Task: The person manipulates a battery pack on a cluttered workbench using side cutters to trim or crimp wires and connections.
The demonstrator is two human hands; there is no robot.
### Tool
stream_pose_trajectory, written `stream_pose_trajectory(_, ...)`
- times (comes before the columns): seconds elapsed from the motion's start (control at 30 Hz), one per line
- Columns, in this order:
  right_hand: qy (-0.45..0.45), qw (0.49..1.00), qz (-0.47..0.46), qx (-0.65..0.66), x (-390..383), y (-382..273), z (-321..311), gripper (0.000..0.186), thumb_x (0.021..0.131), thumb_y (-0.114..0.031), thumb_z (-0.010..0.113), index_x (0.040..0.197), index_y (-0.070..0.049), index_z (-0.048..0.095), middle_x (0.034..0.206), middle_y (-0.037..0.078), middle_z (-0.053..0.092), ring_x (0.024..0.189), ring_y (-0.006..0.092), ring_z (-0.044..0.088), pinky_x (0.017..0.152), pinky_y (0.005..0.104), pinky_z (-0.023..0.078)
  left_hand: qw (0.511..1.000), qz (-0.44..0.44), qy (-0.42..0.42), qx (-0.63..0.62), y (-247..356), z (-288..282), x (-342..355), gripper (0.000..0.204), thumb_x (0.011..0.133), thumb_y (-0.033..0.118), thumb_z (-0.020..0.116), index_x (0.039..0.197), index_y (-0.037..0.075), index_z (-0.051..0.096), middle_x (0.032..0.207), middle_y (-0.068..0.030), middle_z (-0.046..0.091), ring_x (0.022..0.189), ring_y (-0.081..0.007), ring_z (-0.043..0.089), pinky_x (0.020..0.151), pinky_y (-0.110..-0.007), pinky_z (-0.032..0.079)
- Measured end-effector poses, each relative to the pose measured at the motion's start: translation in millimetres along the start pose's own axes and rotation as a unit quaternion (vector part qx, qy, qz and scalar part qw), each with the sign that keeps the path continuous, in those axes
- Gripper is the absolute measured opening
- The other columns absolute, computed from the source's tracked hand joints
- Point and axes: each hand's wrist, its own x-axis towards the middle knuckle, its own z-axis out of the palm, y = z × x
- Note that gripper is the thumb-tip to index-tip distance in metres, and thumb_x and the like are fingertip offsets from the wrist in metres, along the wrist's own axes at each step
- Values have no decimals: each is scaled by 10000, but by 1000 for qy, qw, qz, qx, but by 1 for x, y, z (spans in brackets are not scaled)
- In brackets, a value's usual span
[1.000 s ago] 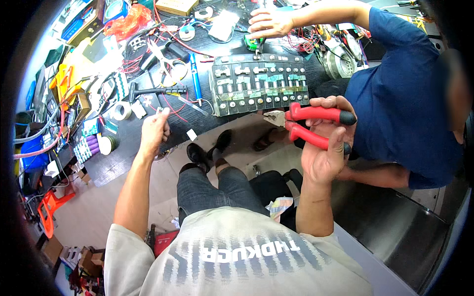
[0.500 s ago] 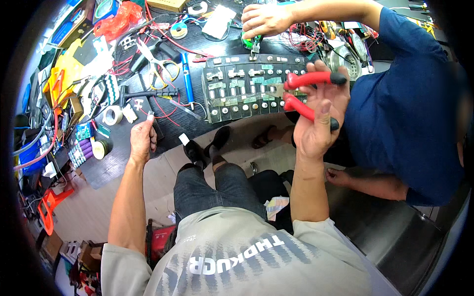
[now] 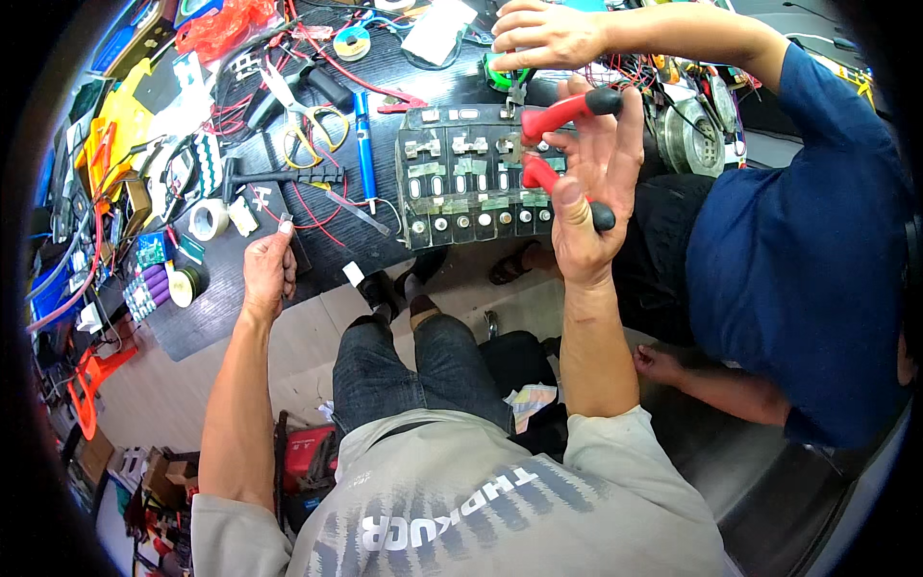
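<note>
My right hand [image 3: 593, 192] holds red-handled pliers [image 3: 550, 116], palm partly up with the thumb by the lower handle; their jaws are hard to see, over the right part of a dark block [image 3: 454, 173] with rows of metal terminals, tape and clips. My left hand [image 3: 269, 268], at the desk's front edge, pinches a small silvery piece [image 3: 286, 221]. Around it lie a white tape roll [image 3: 208, 218] and a black T-shaped tool [image 3: 269, 179]. A blue pen-like tool [image 3: 364, 149] and yellow-handled scissors [image 3: 322, 125] lie left of the block.
A co-worker in dark blue [image 3: 788, 279] stands at the right, one hand [image 3: 548, 37] over a green object behind the block. The dark desk [image 3: 226, 317] holds tangled wires, a red bag [image 3: 221, 29], yellow tools and several spools. An orange stool [image 3: 91, 385] stands at lower left.
My right hand has moved up and leftward with the pliers onto the block's area. My left hand has drifted slightly left. The co-worker's lower arm has shifted downward.
</note>
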Motion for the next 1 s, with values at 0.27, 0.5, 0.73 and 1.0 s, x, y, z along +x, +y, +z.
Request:
stream_pose_trajectory(0.27, -28, 1000, 5, -4, -3, 4, 1, 969, 1055, -310, 714, 1754, -15, 111, 1645, 315, 439, 1447, 375, 557, 1123, 459, 517, 1000, -11, 7, -7, 0, 0, 0, 597, 1097, 468, 677, 647, 119, 499, 512, -27, 467, 338, -129, 362, 325, -297, 302)
stream_pose_trajectory(0.5, 2, 999, -2, -46, 4, 2, 7, 894, 1057, -227, 720, 1733, 7, 184, 1542, 250, 542, 1342, 309, 616, 1086, 433, 546, 1000, -5, -2, -16, -3, -1, 2, 588, 1091, 462, 691, 647, 124, 504, 513, -23, 468, 336, -119, 367, 320, -290, 301)
stream_pose_trajectory(0.73, 78, 996, -28, -19, 20, -25, 10, 730, 1048, -211, 762, 1637, 25, 401, 1271, 144, 653, 1151, 221, 655, 1083, 398, 535, 1000, 0, 7, 0, -2, 0, 1, 595, 1078, 491, 704, 651, 129, 502, 511, -14, 469, 338, -111, 371, 323, -281, 301)
stream_pose_trajectory(1.0, 55, 998, 14, 14, 21, -29, 7, 817, 1076, -178, 666, 1742, -34, 216, 1556, 287, 537, 1469, 380, 553, 1137, 478, 502, 1000, -2, 5, 1, 0, 0, 0, 590, 1083, 481, 696, 650, 132, 497, 513, -15, 471, 345, -111, 379, 324, -286, 302)
